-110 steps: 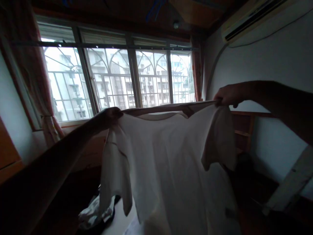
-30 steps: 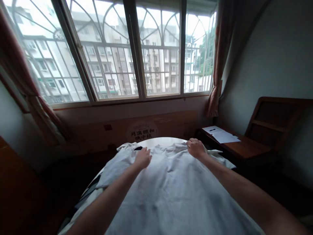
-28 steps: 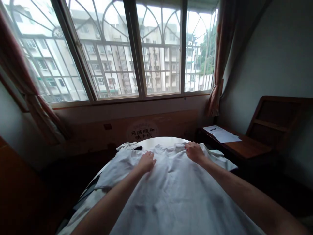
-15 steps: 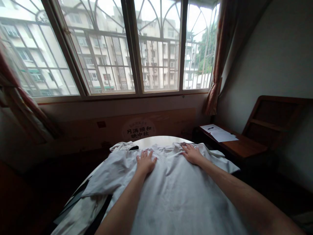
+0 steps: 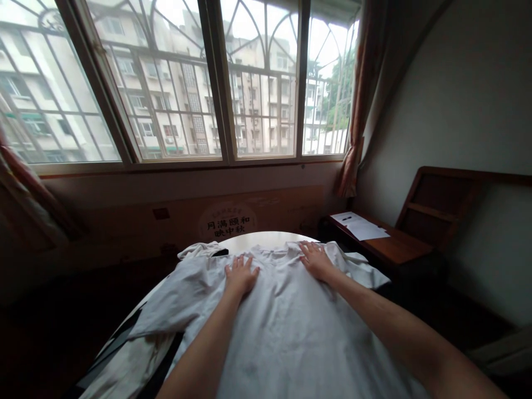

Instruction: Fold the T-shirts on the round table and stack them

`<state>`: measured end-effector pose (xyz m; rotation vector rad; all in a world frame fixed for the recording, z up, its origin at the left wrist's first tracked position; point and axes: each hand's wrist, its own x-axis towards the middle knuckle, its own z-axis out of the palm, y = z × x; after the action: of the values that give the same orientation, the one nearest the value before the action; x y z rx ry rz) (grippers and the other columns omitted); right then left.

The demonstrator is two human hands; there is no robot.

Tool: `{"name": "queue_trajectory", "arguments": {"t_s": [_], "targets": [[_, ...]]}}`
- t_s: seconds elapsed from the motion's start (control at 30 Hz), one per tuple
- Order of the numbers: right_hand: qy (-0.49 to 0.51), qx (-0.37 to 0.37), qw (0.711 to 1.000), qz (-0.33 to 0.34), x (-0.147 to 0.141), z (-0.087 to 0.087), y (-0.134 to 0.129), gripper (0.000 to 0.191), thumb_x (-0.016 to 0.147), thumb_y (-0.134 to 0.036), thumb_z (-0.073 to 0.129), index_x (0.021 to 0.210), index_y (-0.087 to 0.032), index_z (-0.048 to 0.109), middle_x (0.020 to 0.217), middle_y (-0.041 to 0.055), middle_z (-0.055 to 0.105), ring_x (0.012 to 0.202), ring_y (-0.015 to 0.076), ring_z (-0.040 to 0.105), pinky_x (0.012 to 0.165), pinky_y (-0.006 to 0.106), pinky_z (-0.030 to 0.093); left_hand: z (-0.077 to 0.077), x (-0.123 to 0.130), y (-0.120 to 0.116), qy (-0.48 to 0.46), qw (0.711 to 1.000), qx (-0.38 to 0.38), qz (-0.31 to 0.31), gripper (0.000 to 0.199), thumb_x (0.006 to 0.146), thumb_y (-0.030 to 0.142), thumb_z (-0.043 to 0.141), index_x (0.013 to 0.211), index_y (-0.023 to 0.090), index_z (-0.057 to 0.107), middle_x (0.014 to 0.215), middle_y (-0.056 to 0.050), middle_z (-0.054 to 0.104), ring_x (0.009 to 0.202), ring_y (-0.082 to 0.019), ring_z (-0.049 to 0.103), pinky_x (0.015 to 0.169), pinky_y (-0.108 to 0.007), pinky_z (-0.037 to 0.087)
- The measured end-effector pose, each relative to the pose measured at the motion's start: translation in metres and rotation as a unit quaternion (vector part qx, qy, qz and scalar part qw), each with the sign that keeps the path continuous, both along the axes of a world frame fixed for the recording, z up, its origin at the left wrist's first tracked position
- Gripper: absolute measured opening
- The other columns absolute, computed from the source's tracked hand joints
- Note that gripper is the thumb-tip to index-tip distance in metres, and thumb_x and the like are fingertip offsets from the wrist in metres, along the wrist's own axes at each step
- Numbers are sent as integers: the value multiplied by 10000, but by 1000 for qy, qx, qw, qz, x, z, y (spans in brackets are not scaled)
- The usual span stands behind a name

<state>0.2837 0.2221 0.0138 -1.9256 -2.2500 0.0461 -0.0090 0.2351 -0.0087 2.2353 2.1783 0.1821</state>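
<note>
A light grey-white T-shirt (image 5: 282, 321) lies spread over a round white table (image 5: 266, 238), its collar at the far edge and its sleeves out to both sides. My left hand (image 5: 241, 275) rests flat on the shirt left of the collar, fingers apart. On the right shoulder of the shirt lies my right hand (image 5: 316, 260), also with spread fingers. Neither hand grips the cloth. Other pale and dark clothes (image 5: 128, 366) show from beneath the shirt at the left.
Beyond the table stands a long printed box or board (image 5: 183, 213) under a barred window. To the right, a wooden surface (image 5: 399, 244) bears white papers (image 5: 366, 228) and a pen. Curtains (image 5: 351, 160) hang at both window sides.
The whole view has shifted slightly, so the scene sits further left. Both hands stay in the same places on the shirt.
</note>
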Motion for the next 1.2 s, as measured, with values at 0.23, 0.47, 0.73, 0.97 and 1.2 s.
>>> {"name": "queue_trajectory", "arguments": {"t_s": [0.23,0.47,0.73,0.97,1.2], "targets": [[98,-86,972,198,0,34,-177,672,893,-375,602,1533,-325,403,1641,90,259,1525,323,184,1220,569,114,6,2,-10,12,997,78,1,551,950,447,375,1415,198,535,1543,-158,451,1440,-326,359,1140,-546,288],[331,-75,940,49,74,-15,-334,557,781,-424,696,1335,-415,638,1564,-13,401,1490,346,279,1228,583,147,40,17,-50,25,992,126,-21,395,905,168,386,1178,169,673,1346,-183,589,1284,-332,455,1099,-513,301],[497,217,816,-199,117,-137,-407,951,597,-622,693,1471,-615,321,1501,-111,487,1395,379,421,1092,555,475,101,31,-109,-7,993,12,-115,369,899,268,445,1160,171,686,1219,-156,662,1133,-277,600,956,-380,471],[712,8,660,-239,94,-130,-433,906,717,-690,673,1528,-430,366,1512,22,508,1446,321,347,1119,504,431,161,-41,-214,-66,967,-151,-197,320,801,357,537,1007,212,734,880,-16,750,776,-178,679,674,-238,490],[802,-147,539,-212,105,-153,-449,706,531,-659,842,1052,-188,761,1183,128,739,1288,392,562,1123,532,402,126,-111,-356,-219,971,12,-100,378,831,498,540,991,204,717,916,-62,736,833,-232,680,731,-302,521]]}}
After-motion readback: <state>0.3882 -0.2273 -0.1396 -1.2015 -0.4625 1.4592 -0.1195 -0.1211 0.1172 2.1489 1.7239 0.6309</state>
